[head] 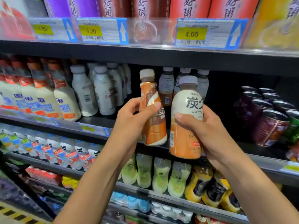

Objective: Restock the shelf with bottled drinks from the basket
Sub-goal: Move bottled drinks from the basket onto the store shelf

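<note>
Left hand: fingers curled round tilted coffee bottle. Right hand: fingers wrapped round latte bottle. Both bottles held just in front of the shelf, above its front edge.

Risk: pushed in together, they may clip the back row standing deeper on the shelf and topple it.

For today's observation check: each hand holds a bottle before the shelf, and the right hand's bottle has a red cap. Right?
No. The head view shows the latte bottle in the right hand has a grey cap, not red; the left hand holds a coffee bottle.
</note>
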A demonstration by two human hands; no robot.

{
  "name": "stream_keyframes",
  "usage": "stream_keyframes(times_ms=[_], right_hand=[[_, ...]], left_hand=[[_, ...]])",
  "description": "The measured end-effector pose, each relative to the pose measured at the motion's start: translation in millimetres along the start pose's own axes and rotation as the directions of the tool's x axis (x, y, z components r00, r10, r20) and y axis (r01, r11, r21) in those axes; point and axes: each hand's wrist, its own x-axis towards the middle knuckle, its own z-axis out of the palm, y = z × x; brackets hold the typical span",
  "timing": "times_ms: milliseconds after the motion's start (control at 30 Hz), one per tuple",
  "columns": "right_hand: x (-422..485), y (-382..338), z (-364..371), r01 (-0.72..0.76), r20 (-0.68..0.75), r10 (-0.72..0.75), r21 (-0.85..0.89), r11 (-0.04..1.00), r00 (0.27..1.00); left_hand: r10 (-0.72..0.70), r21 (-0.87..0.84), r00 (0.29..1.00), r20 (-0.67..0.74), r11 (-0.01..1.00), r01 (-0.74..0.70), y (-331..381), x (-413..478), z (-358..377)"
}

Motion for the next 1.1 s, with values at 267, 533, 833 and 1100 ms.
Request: stream_keyframes(times_ms=[267, 533, 833, 1100], right_hand=[[43, -3, 6, 0.017, -0.244, -0.016, -0.001, 1.000, 0.970], [89, 9, -7, 0.002, -0.443, -0.085, -0.186, 0.983, 0.893], [114, 25, -16, -0.149, -0.482, -0.048, -0.363, 0.920, 0.875], [126, 31, -31, -0.132, -0.459, -0.043, -0.341, 0.931, 0.887]], left_hand=[[-0.034, 0.081, 0.997, 0.068, 0.996, 0.029, -4, 89, -22], [-0.096, 0.257, 0.994, 0.046, 0.963, 0.081, -35, 189, -28], [0.024, 0.465, 0.998, 0.062, 0.884, -0.050, -59, 247, -13], [-0.037, 0.418, 0.997, 0.068, 0.908, 0.005, -76, 284, -6]])
